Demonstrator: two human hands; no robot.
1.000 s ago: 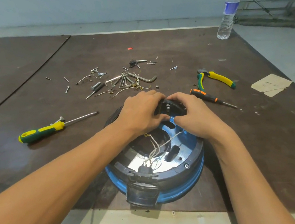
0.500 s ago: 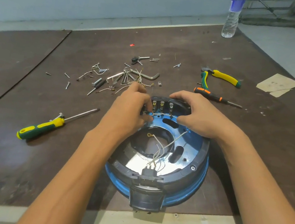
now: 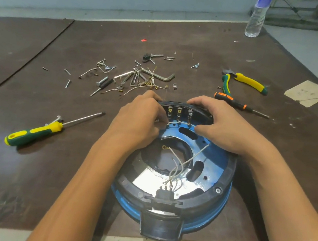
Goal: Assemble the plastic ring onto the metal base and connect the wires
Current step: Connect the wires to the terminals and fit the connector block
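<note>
Ring [image 3: 225, 182], black plastic, seated on the blue base [image 3: 217, 159] at the near edge of the bench [image 3: 24, 173]. Three upright terminals [image 3: 179, 112] stand at the ring's 12 o'clock, and a connector [image 3: 164, 195] at 6 o'clock feeds the white wires [image 3: 175, 169].

Left hand [image 3: 137, 121]: grip clamped on one wire [image 3: 180, 122], pinched just below the terminals. Right hand [image 3: 228, 130]: fingers curled over the ring's rim near 1 o'clock, grip holding it steady, thumb tip close to the wire's far end. Whether that end has met a terminal cannot be told. A loose lug [image 3: 164, 147] lies in the central opening, unconnected.

Risks, as judged:
- The wire may be pushed onto the wrong one of the three closely set terminals.
- A hard pull could tug its root out of the connector.
- Downward pressure at 12 o'clock could tip or shift the ring if it is not fastened.
- The base overhangs the bench edge at 6 o'clock, so a shove toward the person could slide it off.

Screws [image 3: 104, 65] lie at 11 o'clock of the base, pliers [image 3: 245, 83] at 1 o'clock and a screwdriver [image 3: 36, 131] at 9 o'clock. The bottle [image 3: 257, 15] carries a blue label, its writing too small to read. No brand is legible on the tools.
</note>
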